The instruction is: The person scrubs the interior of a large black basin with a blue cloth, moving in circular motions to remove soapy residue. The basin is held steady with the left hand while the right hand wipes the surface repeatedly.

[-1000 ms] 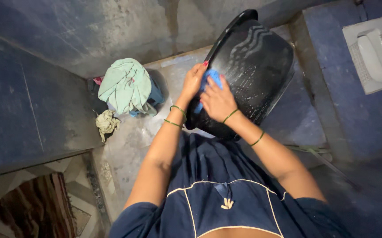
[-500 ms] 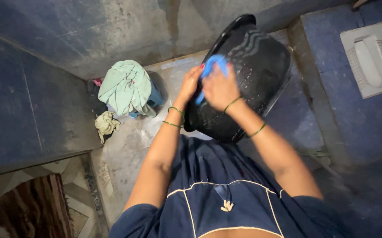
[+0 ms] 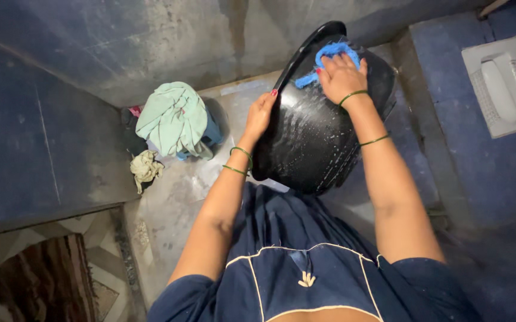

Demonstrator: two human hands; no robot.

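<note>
Black tub (image 3: pixel 314 140) stands tilted on its side in the upper middle of the frame, wet and streaked with suds, its rim toward the left. At that rim the left hand (image 3: pixel 259 114) grasps the edge, fingers curled over it. Near the top of the tub the right hand (image 3: pixel 341 76) presses a blue scrubber (image 3: pixel 328 55) against the dark surface, fingers clenched around it. To the left of the tub, a pale green cloth (image 3: pixel 171 118) is heaped over a blue bucket (image 3: pixel 211 132), with a small crumpled rag (image 3: pixel 145 166) just below it on the grey floor (image 3: pixel 177 203). A white squat toilet (image 3: pixel 502 83) sits at the upper right.
</note>
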